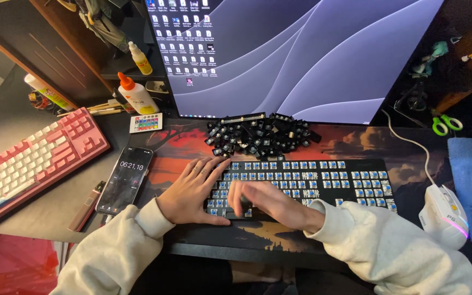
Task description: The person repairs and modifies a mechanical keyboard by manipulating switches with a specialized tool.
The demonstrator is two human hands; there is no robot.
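A black keyboard [329, 180] with its keycaps off and blue switches showing lies on a desk mat [176, 147]. Just behind it sits a pile of black keycaps [260, 135]. My left hand [192, 191] rests flat on the keyboard's left end, fingers spread. My right hand [269, 199] is blurred over the lower left rows, fingers bent toward the bottom row. Whether it holds anything is hidden by the blur.
A pink and white keyboard [28, 164] lies at the left, and a phone [125, 179] showing a timer sits beside my left hand. A white mouse [443, 216] sits right, green scissors [443, 123] behind it. Glue bottles [136, 94] and a large monitor [296, 54] stand at the back.
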